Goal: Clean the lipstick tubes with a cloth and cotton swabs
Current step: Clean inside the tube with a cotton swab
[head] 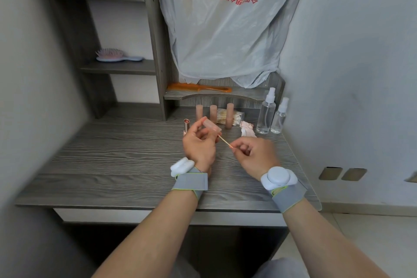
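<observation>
The number 400-0606-758 is printed in red, upside down, on the plastic bag (225, 36) hung above the desk (112, 153); the Chinese characters beside it are only partly legible.

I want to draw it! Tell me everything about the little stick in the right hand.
The cotton swab is a thin, pale, wooden-looking stick, tilted above the desk. The right hand pinches its near end, where the tip looks reddish. Its far end points at the pink tube that the left hand holds; contact is unclear.
</observation>
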Demonstrator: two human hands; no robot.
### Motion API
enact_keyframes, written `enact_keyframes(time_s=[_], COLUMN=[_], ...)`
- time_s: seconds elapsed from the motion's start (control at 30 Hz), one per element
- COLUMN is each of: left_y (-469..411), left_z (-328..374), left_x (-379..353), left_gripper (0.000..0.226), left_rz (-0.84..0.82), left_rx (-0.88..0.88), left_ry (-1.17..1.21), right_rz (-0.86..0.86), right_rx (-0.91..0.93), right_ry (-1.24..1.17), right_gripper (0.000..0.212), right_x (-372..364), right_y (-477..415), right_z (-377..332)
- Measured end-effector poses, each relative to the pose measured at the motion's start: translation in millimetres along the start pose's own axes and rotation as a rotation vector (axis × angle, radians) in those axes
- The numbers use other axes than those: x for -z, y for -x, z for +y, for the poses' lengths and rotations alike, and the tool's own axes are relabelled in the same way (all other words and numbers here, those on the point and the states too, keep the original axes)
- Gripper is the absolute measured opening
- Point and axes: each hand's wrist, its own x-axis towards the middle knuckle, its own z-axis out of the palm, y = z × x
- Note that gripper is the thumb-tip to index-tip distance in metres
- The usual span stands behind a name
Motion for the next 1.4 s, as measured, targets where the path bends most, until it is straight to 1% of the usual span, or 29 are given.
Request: enact_keyframes(time_s=[0.1, 0.17, 0.27, 0.37, 0.43, 0.5, 0.57, 0.67, 0.77, 0.9, 1.03, 1.1, 1.27, 1.4], left_y=[0.5, 1.3, 1.9, 0.9, 0.8, 1.8, 3.8, 4.1, 2.9, 3.4, 7.9, 9.2, 6.6, 6.7], left_z=[-0.3, 0.3, 0.5, 0.6, 0.4, 0.1, 1.7, 2.5, 3.1, 1.0, 2.7, 4.6, 1.3, 0.9], left_x=[0.3, 0.1, -0.3, 0.2, 0.5, 0.6, 0.3, 0.3, 0.8, 1.0, -0.2, -0.3, 1.3, 1.0], left_gripper=[0.039, 0.039, 0.04, 0.04, 0.039, 0.038, 0.036, 0.038, 0.039, 0.035, 0.031, 0.031, 0.032, 0.034], left_rz=[-0.003, -0.012, -0.009, 0.008, -0.001, -0.037, -0.073, -0.072, -0.044, -0.08, -0.167, -0.17, -0.126, -0.161], left_rx=[-0.011, -0.017, -0.018, -0.011, -0.009, -0.017, -0.027, -0.021, -0.008, -0.009, -0.04, -0.036, -0.041, -0.041], left_ry=[-0.02, -0.027, -0.038, -0.043, -0.054, -0.083, -0.112, -0.114, -0.101, -0.147, -0.213, -0.211, -0.216, -0.244], right_rz=[0.078, 0.105, 0.045, -0.023, 0.013, 0.091, 0.125, 0.071, 0.005, 0.073, 0.141, 0.134, 0.034, 0.094], right_rx=[-0.024, -0.056, -0.054, -0.012, -0.009, -0.024, -0.034, -0.035, 0.004, -0.016, -0.067, -0.078, -0.012, -0.036], right_ry=[-0.041, -0.025, 0.048, 0.045, 0.005, -0.034, -0.024, 0.05, 0.054, -0.048, -0.03, -0.009, -0.003, -0.039], right_gripper=[0.023, 0.021, 0.017, 0.017, 0.017, 0.017, 0.013, 0.012, 0.012, 0.012, 0.009, 0.008, 0.01, 0.008], right_x=[-0.1, -1.1, -1.7, -2.0, -2.3, -2.2, -2.3, -2.5, -2.4, -1.5, -1.3, -0.6, -0.6, -0.1], right_y=[-1.7, -2.9, -2.5, -0.9, -0.7, -1.0, -1.3, -0.8, 0.0, 0.2, -1.1, -0.9, 0.5, 0.3], right_z=[0.5, 2.3, 2.4, 0.8, 1.2, 1.8, 1.8, 1.3, 0.8, -0.2, 0.6, -0.1, -2.2, -0.7])
